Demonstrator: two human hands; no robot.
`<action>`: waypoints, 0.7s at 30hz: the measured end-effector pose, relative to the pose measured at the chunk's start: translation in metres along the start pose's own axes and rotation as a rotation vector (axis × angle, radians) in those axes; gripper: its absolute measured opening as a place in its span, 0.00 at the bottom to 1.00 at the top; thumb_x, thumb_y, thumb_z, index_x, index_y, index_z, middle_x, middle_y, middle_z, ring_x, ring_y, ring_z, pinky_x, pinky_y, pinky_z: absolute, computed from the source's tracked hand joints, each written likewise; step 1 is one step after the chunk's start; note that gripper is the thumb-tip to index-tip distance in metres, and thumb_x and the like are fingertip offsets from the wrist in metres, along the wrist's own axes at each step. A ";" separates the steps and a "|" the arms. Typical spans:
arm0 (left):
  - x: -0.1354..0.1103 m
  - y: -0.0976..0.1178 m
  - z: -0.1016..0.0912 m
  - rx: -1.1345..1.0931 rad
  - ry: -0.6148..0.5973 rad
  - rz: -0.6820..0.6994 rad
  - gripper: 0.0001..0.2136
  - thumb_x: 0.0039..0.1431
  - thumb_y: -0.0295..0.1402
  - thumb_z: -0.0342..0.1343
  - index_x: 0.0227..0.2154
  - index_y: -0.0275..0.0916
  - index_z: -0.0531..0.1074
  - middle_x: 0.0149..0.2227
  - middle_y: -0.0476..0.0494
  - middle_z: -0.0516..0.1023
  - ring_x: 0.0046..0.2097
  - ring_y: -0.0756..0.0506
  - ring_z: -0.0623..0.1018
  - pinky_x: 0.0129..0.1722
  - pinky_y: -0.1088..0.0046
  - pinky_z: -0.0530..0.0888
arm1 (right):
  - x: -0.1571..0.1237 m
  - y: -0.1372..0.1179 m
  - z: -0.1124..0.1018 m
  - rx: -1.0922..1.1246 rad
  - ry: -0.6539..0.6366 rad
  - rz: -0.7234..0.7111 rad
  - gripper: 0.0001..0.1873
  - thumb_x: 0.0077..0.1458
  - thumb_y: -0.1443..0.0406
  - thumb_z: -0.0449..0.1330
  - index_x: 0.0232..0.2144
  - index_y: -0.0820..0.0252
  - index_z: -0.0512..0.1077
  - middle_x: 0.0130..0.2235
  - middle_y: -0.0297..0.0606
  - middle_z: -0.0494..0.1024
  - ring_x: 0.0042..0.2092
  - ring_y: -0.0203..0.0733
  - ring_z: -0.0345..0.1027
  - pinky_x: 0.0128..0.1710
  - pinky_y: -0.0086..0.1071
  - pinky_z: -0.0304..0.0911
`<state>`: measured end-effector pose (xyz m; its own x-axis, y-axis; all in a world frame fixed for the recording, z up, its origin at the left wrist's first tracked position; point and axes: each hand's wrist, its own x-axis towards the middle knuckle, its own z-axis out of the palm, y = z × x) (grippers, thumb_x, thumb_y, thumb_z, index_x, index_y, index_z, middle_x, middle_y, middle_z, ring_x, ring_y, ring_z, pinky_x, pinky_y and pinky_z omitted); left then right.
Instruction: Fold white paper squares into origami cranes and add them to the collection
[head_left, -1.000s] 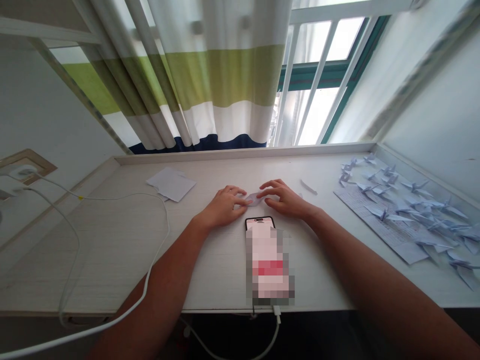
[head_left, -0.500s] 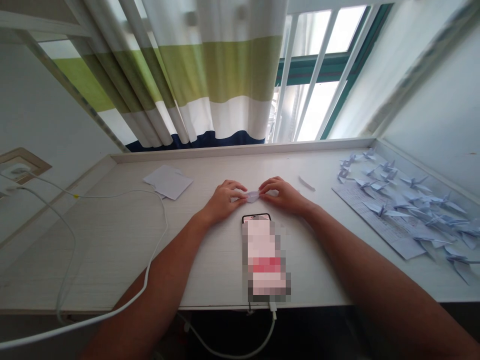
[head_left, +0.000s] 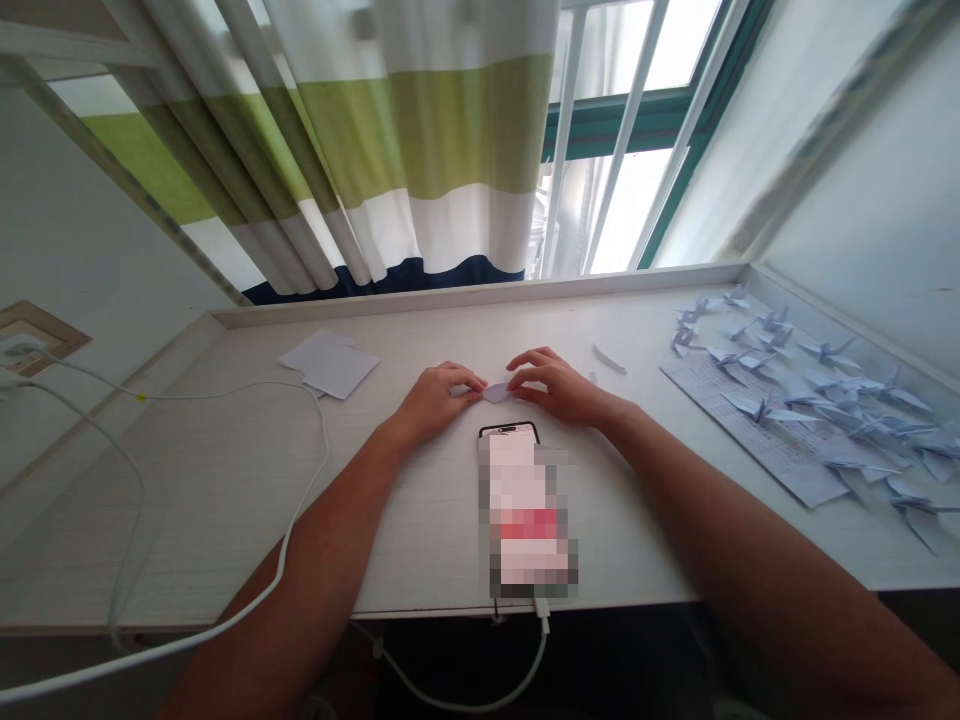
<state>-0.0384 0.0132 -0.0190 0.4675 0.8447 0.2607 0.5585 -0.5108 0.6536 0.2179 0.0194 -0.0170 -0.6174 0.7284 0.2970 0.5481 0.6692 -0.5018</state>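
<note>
A small folded piece of white paper [head_left: 496, 393] lies between my two hands, just above the phone on the desk. My left hand [head_left: 442, 398] pinches its left corner between thumb and fingers. At the opposite corner, my right hand [head_left: 551, 388] has its thumb and a finger on the paper, while its other fingers are raised and curved. A phone [head_left: 523, 500] with a lit screen lies below the paper, plugged into a white charging cable [head_left: 543, 615] at its bottom end.
Many folded paper cranes [head_left: 825, 395] are spread at the right, some on a printed sheet [head_left: 750, 435]. White paper sheets [head_left: 330, 362] lie at the left. A thin paper strip [head_left: 610, 360] is beyond my right hand. A white cord [head_left: 300, 520] crosses my left forearm.
The fingers of my right hand have lifted and spread a little, and the folded paper shows flatter and more pointed. The whole view has shifted slightly.
</note>
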 end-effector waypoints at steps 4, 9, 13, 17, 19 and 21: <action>0.001 0.000 0.000 0.038 -0.002 -0.032 0.05 0.60 0.32 0.62 0.36 0.47 0.83 0.43 0.48 0.84 0.51 0.42 0.78 0.58 0.61 0.71 | 0.000 -0.001 -0.001 0.023 0.005 -0.012 0.06 0.63 0.63 0.62 0.36 0.52 0.81 0.52 0.42 0.77 0.57 0.51 0.65 0.58 0.51 0.63; 0.000 0.003 -0.001 0.066 0.008 -0.065 0.05 0.59 0.32 0.62 0.36 0.46 0.83 0.43 0.47 0.84 0.50 0.43 0.79 0.57 0.62 0.71 | -0.001 -0.003 -0.004 -0.023 -0.037 0.000 0.07 0.63 0.65 0.61 0.34 0.53 0.80 0.55 0.41 0.76 0.60 0.54 0.62 0.60 0.54 0.60; 0.000 0.006 -0.001 0.084 0.006 -0.061 0.06 0.60 0.34 0.61 0.37 0.46 0.83 0.42 0.46 0.83 0.49 0.42 0.79 0.57 0.61 0.71 | -0.001 -0.003 -0.001 0.023 -0.017 0.035 0.07 0.62 0.65 0.60 0.35 0.55 0.79 0.49 0.43 0.79 0.55 0.53 0.66 0.57 0.52 0.62; 0.000 0.007 0.001 0.089 0.009 -0.065 0.06 0.60 0.34 0.61 0.36 0.45 0.82 0.41 0.46 0.83 0.48 0.42 0.78 0.55 0.61 0.71 | 0.001 -0.006 0.002 0.103 0.023 0.082 0.08 0.61 0.62 0.60 0.33 0.57 0.78 0.43 0.43 0.80 0.49 0.50 0.70 0.54 0.48 0.64; 0.001 0.007 0.002 0.083 0.012 -0.053 0.05 0.60 0.33 0.61 0.36 0.45 0.82 0.41 0.46 0.83 0.48 0.42 0.78 0.55 0.62 0.72 | 0.002 -0.007 0.003 0.110 0.034 0.113 0.09 0.62 0.62 0.59 0.32 0.57 0.78 0.42 0.42 0.81 0.47 0.49 0.71 0.53 0.46 0.65; 0.001 0.007 0.003 0.081 0.008 -0.033 0.05 0.60 0.32 0.61 0.37 0.46 0.82 0.41 0.47 0.83 0.49 0.42 0.78 0.55 0.62 0.71 | 0.002 -0.009 0.002 0.087 0.035 0.126 0.09 0.62 0.62 0.59 0.32 0.57 0.78 0.41 0.42 0.81 0.46 0.48 0.72 0.52 0.45 0.65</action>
<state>-0.0325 0.0100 -0.0163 0.4423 0.8626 0.2458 0.6274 -0.4934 0.6025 0.2109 0.0143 -0.0132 -0.5259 0.8117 0.2542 0.5681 0.5576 -0.6052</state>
